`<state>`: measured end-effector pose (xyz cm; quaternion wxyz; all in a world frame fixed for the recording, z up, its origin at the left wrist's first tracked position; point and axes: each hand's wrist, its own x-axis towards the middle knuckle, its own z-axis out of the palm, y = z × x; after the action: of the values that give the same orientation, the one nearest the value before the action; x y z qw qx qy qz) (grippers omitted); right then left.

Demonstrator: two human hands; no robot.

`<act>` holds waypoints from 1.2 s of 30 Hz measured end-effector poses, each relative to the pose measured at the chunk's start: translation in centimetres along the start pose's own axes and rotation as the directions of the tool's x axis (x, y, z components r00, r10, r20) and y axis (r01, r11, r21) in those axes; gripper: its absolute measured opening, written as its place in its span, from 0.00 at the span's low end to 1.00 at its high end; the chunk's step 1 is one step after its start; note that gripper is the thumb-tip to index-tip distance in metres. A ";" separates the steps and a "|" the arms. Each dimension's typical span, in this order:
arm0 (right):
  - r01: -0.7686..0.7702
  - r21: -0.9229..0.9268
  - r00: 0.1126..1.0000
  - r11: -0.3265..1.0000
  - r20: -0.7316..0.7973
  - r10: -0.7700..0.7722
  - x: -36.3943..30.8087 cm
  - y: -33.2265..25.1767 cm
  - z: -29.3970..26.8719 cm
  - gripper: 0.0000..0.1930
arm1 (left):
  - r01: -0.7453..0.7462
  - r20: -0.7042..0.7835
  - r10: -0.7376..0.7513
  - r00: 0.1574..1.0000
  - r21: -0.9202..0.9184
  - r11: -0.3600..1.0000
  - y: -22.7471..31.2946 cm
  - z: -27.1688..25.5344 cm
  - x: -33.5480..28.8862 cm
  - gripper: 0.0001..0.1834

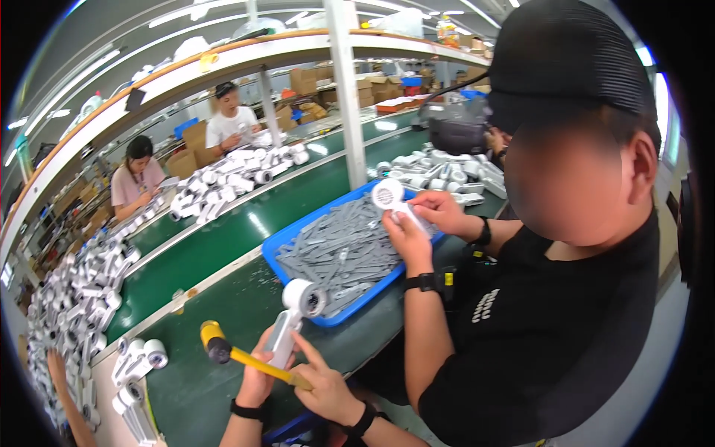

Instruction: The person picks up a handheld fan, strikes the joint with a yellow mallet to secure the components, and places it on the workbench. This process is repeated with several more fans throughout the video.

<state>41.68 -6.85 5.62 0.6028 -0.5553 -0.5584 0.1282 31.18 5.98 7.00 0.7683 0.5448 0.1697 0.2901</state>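
Note:
My left hand (255,381) is closed round the handle of a white handheld fan (281,340), its round head tilted up and away from me. In my right hand (328,392) is the yellow handle of a mallet (253,361) with a yellow and black head. The mallet lies across in front of the fan handle, its head off to the left over the green table. My right index finger stretches out to the fan handle and touches it or nearly does. Just beyond the fan stands a blue tray (337,322) heaped with flat grey plastic strips (335,249).
At my right, a co-worker in black holds another white fan (389,195) over the tray. Several loose fans (134,361) lie left on the table; a large pile (74,305) is farther left, with another person's arm (63,395). A green conveyor (194,261) and white post (345,97) stand beyond.

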 end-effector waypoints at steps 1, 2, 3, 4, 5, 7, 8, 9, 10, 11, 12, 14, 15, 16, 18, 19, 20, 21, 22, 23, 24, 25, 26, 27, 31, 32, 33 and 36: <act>0.001 0.010 1.000 1.000 -0.001 -0.001 -0.2 0.0 0.1 0.09 | -0.001 -0.016 0.001 1.000 0.017 1.000 0.2 -0.1 -0.1 0.43; 0.002 0.022 1.000 1.000 -0.001 -0.002 -0.4 0.0 0.0 0.09 | -0.001 -0.033 0.002 0.999 0.034 0.999 0.4 -0.1 -0.3 0.43; -0.016 0.051 0.999 0.999 0.033 0.014 -0.6 -0.5 -0.3 0.09 | 0.006 -0.058 -0.001 0.998 0.089 0.996 0.8 -0.4 -0.8 0.43; 0.021 0.056 0.999 0.998 0.042 -0.023 -1.2 -0.2 -0.5 0.08 | 0.014 -0.081 -0.003 0.997 0.144 0.989 1.1 -0.6 -1.1 0.43; 0.095 0.128 0.995 0.987 0.005 -0.096 -1.8 0.4 -0.3 0.10 | -0.044 -0.082 0.060 0.995 0.177 0.983 1.0 -0.7 -1.5 0.40; 0.170 0.188 0.985 0.967 -0.037 -0.166 -3.6 0.9 0.1 0.12 | 0.016 -0.142 0.024 0.990 0.275 0.961 2.1 -1.0 -3.0 0.36; -0.103 0.457 0.994 0.883 0.083 0.073 -5.1 0.5 0.1 0.11 | 0.051 -0.134 -0.012 0.991 0.293 0.955 2.6 -1.2 -3.4 0.36; -0.367 0.653 0.930 0.663 0.265 0.253 -6.0 -0.6 -0.1 0.11 | 0.065 -0.107 -0.027 0.994 0.367 0.928 2.5 -2.6 -3.9 0.35; -0.533 0.647 0.846 0.546 0.395 0.358 -6.3 -2.5 -1.3 0.04 | 0.063 -0.111 -0.024 0.994 0.365 0.929 2.4 -2.7 -4.6 0.35; -0.606 0.596 0.796 0.527 0.461 0.392 -7.1 -2.3 -1.8 0.04 | 0.045 -0.146 0.019 0.989 0.426 0.904 2.6 -2.7 -5.5 0.35; -0.671 0.542 0.741 0.505 0.518 0.428 -8.0 -2.1 -1.9 0.04 | 0.031 -0.173 0.062 0.983 0.486 0.873 2.9 -2.5 -6.4 0.35; -0.647 0.505 0.760 0.571 0.481 0.436 -9.0 -0.4 -1.1 0.05 | 0.137 -0.248 -0.010 0.969 0.502 0.854 3.0 -3.4 -7.5 0.35; -0.604 0.470 0.793 0.644 0.436 0.426 -9.6 0.5 -0.6 0.07 | 0.087 -0.227 0.064 0.972 0.596 0.798 2.1 -5.3 -8.2 0.34; -0.560 0.427 0.822 0.710 0.394 0.412 -10.0 1.4 0.0 0.08 | 0.042 -0.200 0.131 0.971 0.680 0.732 1.6 -6.2 -8.6 0.34; -0.470 0.335 0.869 0.817 0.337 0.362 -11.3 2.1 1.4 0.11 | 0.012 -0.192 0.194 0.962 0.739 0.674 1.1 -7.0 -9.5 0.33; -0.579 0.438 0.808 0.688 0.420 0.412 -10.9 0.8 1.0 0.14 | -0.028 -0.160 0.253 0.954 0.794 0.607 1.3 -7.2 -10.4 0.33; -0.676 0.509 0.735 0.532 0.517 0.439 -9.9 -0.5 -0.1 0.17 | 0.084 -0.266 0.137 0.954 0.677 0.731 1.5 -7.4 -11.1 0.30; -0.709 0.591 0.702 0.385 0.543 0.460 -9.7 -1.0 -0.5 0.19 | 0.112 -0.292 0.107 0.951 0.642 0.758 1.9 -6.9 -11.2 0.29; -0.729 0.647 0.661 0.223 0.580 0.476 -9.6 -1.4 -0.8 0.22 | 0.051 -0.259 0.155 0.953 0.643 0.764 1.4 -7.4 -11.4 0.28; -0.744 0.645 0.632 0.174 0.594 0.498 -9.2 -1.4 -1.3 0.23 | 0.117 -0.295 0.093 0.951 0.622 0.774 1.5 -7.1 -11.4 0.26; -0.757 0.641 0.602 0.130 0.606 0.519 -9.0 -1.3 -1.5 0.23 | 0.071 -0.271 0.182 0.945 0.715 0.696 1.3 -7.1 -11.4 0.23; -0.731 0.682 0.605 0.012 0.639 0.475 -9.3 -0.6 -1.6 0.23 | 0.143 -0.313 0.124 0.942 0.706 0.694 1.3 -7.1 -11.4 0.21; -0.699 0.706 0.608 -0.111 0.669 0.428 -9.6 0.0 -1.4 0.23 | 0.137 -0.357 0.107 0.928 0.592 0.794 1.0 -7.3 -11.6 0.18; -0.711 0.693 0.580 -0.118 0.674 0.458 -10.1 0.1 -1.0 0.25 | 0.149 -0.367 0.170 0.914 0.696 0.702 1.3 -7.1 -11.7 0.17; -0.781 0.620 0.503 -0.077 0.697 0.511 -11.4 -1.9 1.1 0.27 | 0.108 -0.274 0.406 0.872 0.916 0.386 1.6 -6.0 -13.1 0.17; -0.784 0.616 0.500 -0.076 0.700 0.510 -12.3 -2.0 1.3 0.27 | 0.109 -0.216 0.477 0.852 0.964 0.243 1.3 -5.9 -13.2 0.20; -0.811 0.579 0.448 -0.085 0.708 0.546 -13.1 -2.2 1.4 0.28 | 0.138 -0.240 0.475 0.847 0.961 0.240 1.0 -5.6 -13.2 0.18; -0.819 0.538 0.376 -0.199 0.766 0.521 -14.6 -2.3 0.4 0.24 | 0.154 -0.259 0.524 0.811 0.960 0.235 0.4 -5.7 -13.3 0.15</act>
<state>35.27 -18.76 -0.36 0.5350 -0.2954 -0.0548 0.7896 17.53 1.93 4.66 0.1501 0.8053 0.4469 0.3595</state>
